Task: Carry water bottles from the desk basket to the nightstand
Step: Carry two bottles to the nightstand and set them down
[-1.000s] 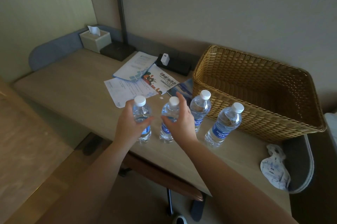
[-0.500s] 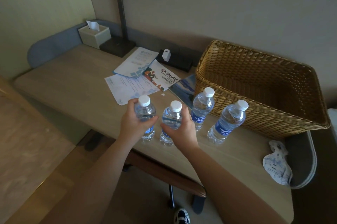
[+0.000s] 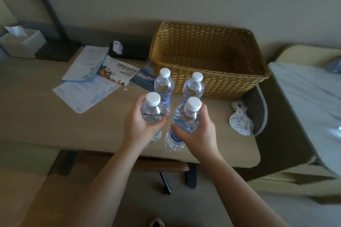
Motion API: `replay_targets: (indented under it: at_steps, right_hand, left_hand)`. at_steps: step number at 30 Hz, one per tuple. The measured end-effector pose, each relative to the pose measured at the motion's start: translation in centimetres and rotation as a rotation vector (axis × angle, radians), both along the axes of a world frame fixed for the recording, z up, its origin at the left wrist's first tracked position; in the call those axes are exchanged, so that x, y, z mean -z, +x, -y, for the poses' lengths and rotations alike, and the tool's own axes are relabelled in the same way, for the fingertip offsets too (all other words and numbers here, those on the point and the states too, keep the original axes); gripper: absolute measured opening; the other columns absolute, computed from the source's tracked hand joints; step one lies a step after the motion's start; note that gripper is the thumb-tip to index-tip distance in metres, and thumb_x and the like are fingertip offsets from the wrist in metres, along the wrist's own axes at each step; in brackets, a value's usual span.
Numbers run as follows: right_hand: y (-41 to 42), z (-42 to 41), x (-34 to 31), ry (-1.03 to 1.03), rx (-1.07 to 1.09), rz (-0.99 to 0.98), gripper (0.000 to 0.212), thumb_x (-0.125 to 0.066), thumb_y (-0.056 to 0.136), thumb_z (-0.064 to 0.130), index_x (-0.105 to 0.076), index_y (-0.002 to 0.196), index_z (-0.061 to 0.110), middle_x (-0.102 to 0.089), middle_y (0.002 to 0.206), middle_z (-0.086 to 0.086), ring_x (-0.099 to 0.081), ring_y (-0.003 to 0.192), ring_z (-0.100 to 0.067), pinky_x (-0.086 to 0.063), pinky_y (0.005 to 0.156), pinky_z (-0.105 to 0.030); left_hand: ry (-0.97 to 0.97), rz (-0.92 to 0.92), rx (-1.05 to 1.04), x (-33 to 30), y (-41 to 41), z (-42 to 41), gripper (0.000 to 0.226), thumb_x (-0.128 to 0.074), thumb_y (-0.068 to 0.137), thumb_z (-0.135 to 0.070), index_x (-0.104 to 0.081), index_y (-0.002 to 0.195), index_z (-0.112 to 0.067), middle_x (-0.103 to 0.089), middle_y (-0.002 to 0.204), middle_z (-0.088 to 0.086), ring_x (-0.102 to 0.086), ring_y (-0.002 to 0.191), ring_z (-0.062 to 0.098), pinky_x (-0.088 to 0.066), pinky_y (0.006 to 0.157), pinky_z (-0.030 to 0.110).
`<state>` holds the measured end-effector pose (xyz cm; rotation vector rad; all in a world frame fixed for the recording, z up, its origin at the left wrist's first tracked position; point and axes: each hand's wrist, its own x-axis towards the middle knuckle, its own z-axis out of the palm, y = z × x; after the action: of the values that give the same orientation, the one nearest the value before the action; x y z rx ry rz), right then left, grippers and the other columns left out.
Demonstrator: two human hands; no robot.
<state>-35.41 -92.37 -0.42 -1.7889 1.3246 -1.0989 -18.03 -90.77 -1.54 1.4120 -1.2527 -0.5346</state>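
My left hand grips a clear water bottle with a white cap. My right hand grips a second such bottle with a blue label. Both bottles are lifted off the desk and tilt toward me. Two more bottles stand upright on the desk behind them, one on the left and one on the right, just in front of the wicker basket. The basket looks empty inside.
Leaflets and papers lie left of the basket. A tissue box and a lamp base stand at the back left, with a black box holding a white charger nearby. A white packet lies at the desk's right end. A bed is to the right.
Both hands closed on the two nearer bottles and lifted them off the desk toward me. The view has swung right, bringing the bed into sight.
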Motion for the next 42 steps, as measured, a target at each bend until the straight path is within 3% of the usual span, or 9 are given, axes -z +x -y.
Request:
replay_targets:
  at_steps: [7, 12, 15, 18, 22, 26, 32, 37, 42]
  right_hand:
    - [-9.9, -3.5, -2.7, -0.079, 0.307, 0.021, 0.062, -0.075, 0.063, 0.053, -0.036, 0.111, 0.055, -0.059, 0.105, 0.026, -0.058, 0.099, 0.008, -0.046, 0.070, -0.007]
    - [-19.1, -9.3, -2.5, -0.061, 0.548, 0.006, 0.068, -0.078, 0.061, 0.050, -0.036, 0.115, 0.052, -0.059, 0.107, 0.024, -0.056, 0.099, 0.010, -0.044, 0.070, -0.008]
    - [-25.1, -14.2, -2.2, -0.048, 0.699, -0.028, 0.066, -0.079, 0.061, 0.046, -0.035, 0.109, 0.054, -0.059, 0.102, 0.023, -0.058, 0.093, 0.008, -0.043, 0.070, -0.008]
    - [-30.9, -20.0, -1.7, -0.028, 0.850, -0.006, 0.065, -0.081, 0.061, 0.042, -0.041, 0.112, 0.048, -0.064, 0.101, 0.018, -0.061, 0.090, 0.004, -0.040, 0.069, -0.003]
    - [-37.5, -28.6, -0.9, 0.010, 1.022, 0.036, 0.071, -0.081, 0.060, 0.040, -0.042, 0.119, 0.043, -0.065, 0.106, 0.015, -0.063, 0.093, 0.000, -0.046, 0.075, -0.016]
    - [-42.8, -36.9, -0.2, 0.021, 1.225, -0.003, 0.069, -0.081, 0.062, 0.039, -0.043, 0.120, 0.041, -0.064, 0.105, 0.013, -0.062, 0.093, 0.000, -0.043, 0.073, -0.015]
    - [-48.4, -48.0, 0.4, 0.017, 1.501, 0.026, 0.068, -0.082, 0.061, 0.048, -0.046, 0.118, 0.035, -0.067, 0.106, 0.012, -0.064, 0.093, -0.002, -0.048, 0.077, -0.021]
    - [-52.1, -54.6, 0.3, -0.017, 1.665, 0.058, 0.068, -0.082, 0.062, 0.048, -0.048, 0.119, 0.030, -0.068, 0.101, 0.009, -0.065, 0.088, -0.001, -0.042, 0.071, -0.005]
    - [-57.2, -59.1, 0.8, -0.029, 1.840, 0.051, 0.062, -0.083, 0.063, 0.045, -0.045, 0.111, 0.033, -0.067, 0.095, 0.011, -0.064, 0.084, 0.001, -0.042, 0.067, -0.005]
  left_hand:
    - [-0.015, 0.009, 0.337, -1.9, -10.6, 0.5, 0.063, -0.082, 0.066, -0.044, -0.054, 0.119, -0.028, -0.067, 0.105, -0.012, -0.065, 0.094, 0.000, -0.051, 0.077, 0.016]
    - [-0.010, 0.048, 0.508, -1.8, -20.5, -2.0, 0.056, -0.081, 0.066, -0.042, -0.048, 0.112, -0.044, -0.062, 0.102, -0.030, -0.060, 0.094, -0.011, -0.046, 0.073, 0.007]
    - [0.000, 0.056, 0.607, -1.6, -27.0, -4.5, 0.057, -0.076, 0.062, -0.049, -0.047, 0.110, -0.046, -0.064, 0.100, -0.027, -0.061, 0.092, -0.009, -0.045, 0.074, 0.006]
    - [0.028, 0.038, 0.723, -1.3, -33.6, -8.0, 0.055, -0.078, 0.062, -0.047, -0.048, 0.108, -0.047, -0.067, 0.097, -0.018, -0.065, 0.089, -0.001, -0.051, 0.076, 0.016]
    - [0.066, -0.022, 0.915, -0.7, -42.1, -13.9, 0.056, -0.082, 0.062, -0.044, -0.053, 0.110, -0.040, -0.066, 0.094, -0.023, -0.066, 0.085, -0.001, -0.054, 0.076, 0.019]
    - [0.098, -0.017, 1.100, -0.3, -50.2, -20.7, 0.055, -0.085, 0.064, -0.038, -0.052, 0.108, -0.041, -0.067, 0.096, -0.021, -0.066, 0.085, -0.003, -0.048, 0.070, 0.009]
    - [0.131, 0.018, 1.366, -0.5, -60.3, -30.4, 0.056, -0.085, 0.061, -0.040, -0.052, 0.106, -0.040, -0.069, 0.096, -0.010, -0.069, 0.084, 0.001, -0.055, 0.072, 0.019]
    - [0.137, 0.071, 1.568, -0.4, -67.8, -36.6, 0.061, -0.084, 0.059, -0.046, -0.050, 0.110, -0.041, -0.071, 0.098, -0.009, -0.070, 0.087, 0.006, -0.058, 0.079, 0.033]
    - [0.110, 0.079, 1.701, 0.5, -75.3, -41.4, 0.056, -0.084, 0.061, -0.044, -0.049, 0.103, -0.051, -0.063, 0.095, -0.035, -0.064, 0.083, -0.012, -0.048, 0.067, 0.006]
